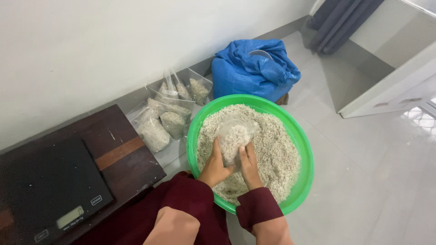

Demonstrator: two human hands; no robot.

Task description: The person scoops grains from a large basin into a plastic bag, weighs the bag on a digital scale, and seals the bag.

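A large green basin (303, 144) sits on the floor, filled with pale whitish grain (277, 149). Over its middle I hold a small clear plastic bag (235, 136) partly filled with the grain, its mouth open. My left hand (214, 167) grips the bag's left side. My right hand (250, 165) grips its right side. Both wrists come out of dark red sleeves at the basin's near rim.
Several filled clear bags (169, 119) lie against the wall left of the basin. A blue woven sack (254, 68) stands behind it. A black digital scale (45, 186) rests on a low dark wooden table (122, 149) at the left. White furniture (390, 86) stands at the right.
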